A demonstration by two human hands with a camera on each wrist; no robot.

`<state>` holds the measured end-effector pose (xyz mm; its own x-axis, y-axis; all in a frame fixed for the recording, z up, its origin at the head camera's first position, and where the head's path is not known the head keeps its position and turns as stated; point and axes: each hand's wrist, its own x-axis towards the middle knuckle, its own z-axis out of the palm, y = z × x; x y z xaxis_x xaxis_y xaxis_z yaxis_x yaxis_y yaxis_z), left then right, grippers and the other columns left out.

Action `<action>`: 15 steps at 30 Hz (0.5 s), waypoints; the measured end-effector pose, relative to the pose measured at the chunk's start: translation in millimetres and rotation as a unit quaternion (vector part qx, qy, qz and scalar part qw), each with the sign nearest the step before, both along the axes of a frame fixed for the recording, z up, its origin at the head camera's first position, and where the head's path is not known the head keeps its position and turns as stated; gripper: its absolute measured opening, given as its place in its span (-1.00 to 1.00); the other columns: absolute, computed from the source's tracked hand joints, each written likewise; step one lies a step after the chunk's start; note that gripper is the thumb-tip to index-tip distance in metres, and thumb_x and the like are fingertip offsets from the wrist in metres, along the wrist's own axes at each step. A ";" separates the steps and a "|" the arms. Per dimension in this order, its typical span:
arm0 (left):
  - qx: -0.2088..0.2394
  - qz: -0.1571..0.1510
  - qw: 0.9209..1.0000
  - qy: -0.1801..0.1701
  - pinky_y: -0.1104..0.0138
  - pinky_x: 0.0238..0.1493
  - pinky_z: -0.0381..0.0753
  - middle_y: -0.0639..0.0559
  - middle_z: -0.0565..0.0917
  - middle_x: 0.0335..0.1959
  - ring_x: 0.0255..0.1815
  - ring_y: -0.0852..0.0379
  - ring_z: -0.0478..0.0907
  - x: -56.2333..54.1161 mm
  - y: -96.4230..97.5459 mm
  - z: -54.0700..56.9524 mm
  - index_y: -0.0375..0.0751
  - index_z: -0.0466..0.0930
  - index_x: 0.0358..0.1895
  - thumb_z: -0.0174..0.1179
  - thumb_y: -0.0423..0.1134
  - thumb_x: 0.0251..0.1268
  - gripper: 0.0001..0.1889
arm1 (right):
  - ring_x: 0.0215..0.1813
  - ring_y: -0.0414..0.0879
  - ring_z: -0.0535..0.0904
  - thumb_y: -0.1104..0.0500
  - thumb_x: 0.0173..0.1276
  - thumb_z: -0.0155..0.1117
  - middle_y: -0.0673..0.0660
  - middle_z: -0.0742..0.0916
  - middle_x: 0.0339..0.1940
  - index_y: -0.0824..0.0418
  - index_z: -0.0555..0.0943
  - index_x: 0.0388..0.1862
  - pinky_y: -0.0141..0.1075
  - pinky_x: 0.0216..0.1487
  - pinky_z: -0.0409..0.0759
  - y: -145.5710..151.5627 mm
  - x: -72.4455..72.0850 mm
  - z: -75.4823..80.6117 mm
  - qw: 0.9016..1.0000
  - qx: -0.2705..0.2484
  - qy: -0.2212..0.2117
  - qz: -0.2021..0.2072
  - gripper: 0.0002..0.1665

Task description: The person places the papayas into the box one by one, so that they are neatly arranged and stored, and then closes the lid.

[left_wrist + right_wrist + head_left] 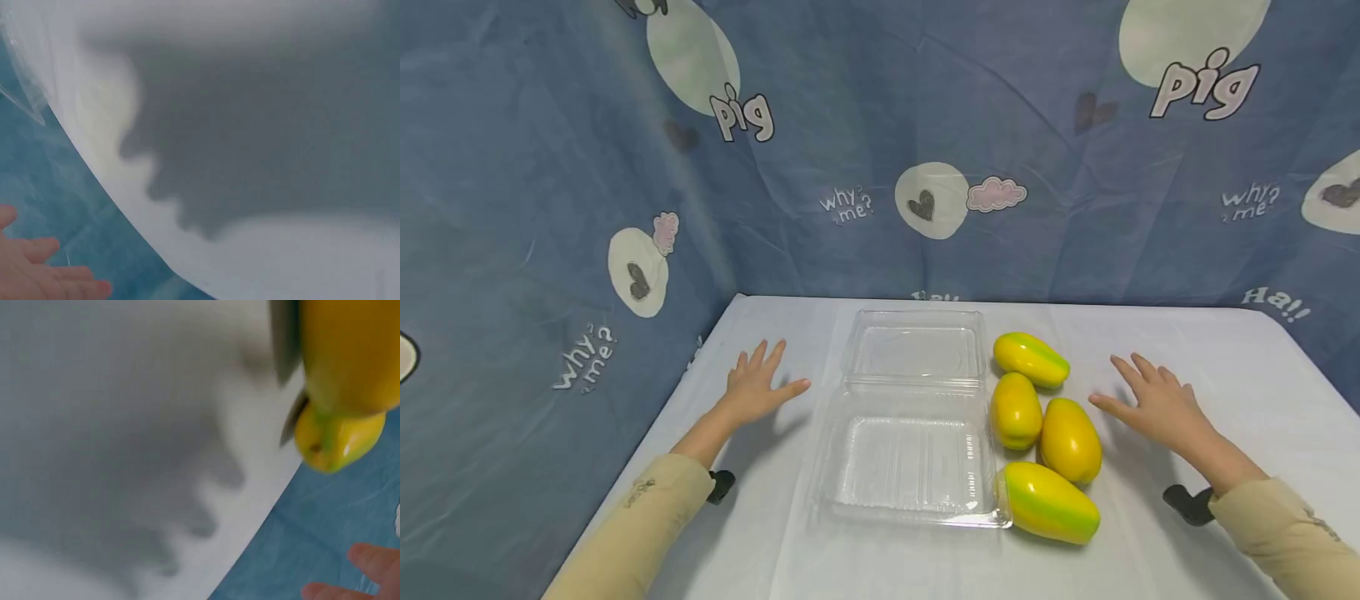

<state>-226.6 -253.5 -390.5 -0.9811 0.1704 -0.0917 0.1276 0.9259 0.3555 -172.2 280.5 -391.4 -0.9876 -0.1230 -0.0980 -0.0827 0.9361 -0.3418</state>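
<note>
Tan sleeves [647, 517] extended over a white-covered table [760, 550]. The nearest yellow-green fruit [1051, 502] lay at the right near corner of a clear plastic container [910, 467], which was open, its lid [917, 350] laid back on the far side. The left hand [757, 392] hovered left of the container, fingers spread; the right hand [1163, 408], its fingers also apart, hovered right of the fruits. Two middle fruits [1071, 440] lay side by side, and a farther fruit [1032, 358] lay beyond them, near the lid. Behind hung a blue printed cloth [820, 250].
</note>
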 end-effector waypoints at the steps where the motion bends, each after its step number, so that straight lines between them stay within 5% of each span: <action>1: 0.015 -0.001 1.000 -0.006 -0.35 0.20 -0.25 -0.39 -0.23 0.43 0.35 -0.52 -0.39 1.6 1.0 -0.7 -0.19 -0.23 0.46 -0.05 0.32 0.17 -0.04 | 0.21 0.65 -0.03 -0.38 0.25 -0.07 0.61 0.09 0.31 0.39 0.04 0.39 0.46 0.07 -0.08 -2.8 1.8 -0.6 1.000 -0.003 0.000 0.002 0.05; 8: 0.116 -0.009 0.993 -0.034 -0.32 0.22 -0.12 -0.37 -0.24 0.43 0.40 -0.40 -0.29 13.8 11.5 -2.0 -0.18 -0.24 0.46 0.01 0.24 0.19 -0.06 | 0.21 0.55 0.14 -0.34 0.26 -0.03 0.59 0.18 0.28 0.42 0.07 0.38 0.37 0.07 0.17 -20.8 16.1 -4.0 0.999 -0.032 -0.007 0.020 0.03; 15: 0.188 -0.027 0.980 -0.064 -0.22 0.29 -0.09 -0.29 -0.20 0.45 0.43 -0.29 -0.22 23.3 21.3 -4.4 -0.15 -0.25 0.46 0.03 0.16 0.23 -0.10 | 0.27 0.48 0.11 -0.33 0.26 -0.03 0.54 0.18 0.32 0.38 0.04 0.40 0.36 0.10 0.15 -33.1 28.2 -5.3 0.996 -0.078 -0.035 0.017 0.02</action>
<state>-203.3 -232.2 -394.9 -0.9546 0.2663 -0.1336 0.1049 0.7201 0.6859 -144.0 247.5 -396.7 -0.9740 -0.1757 -0.1431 -0.0848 0.8681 -0.4890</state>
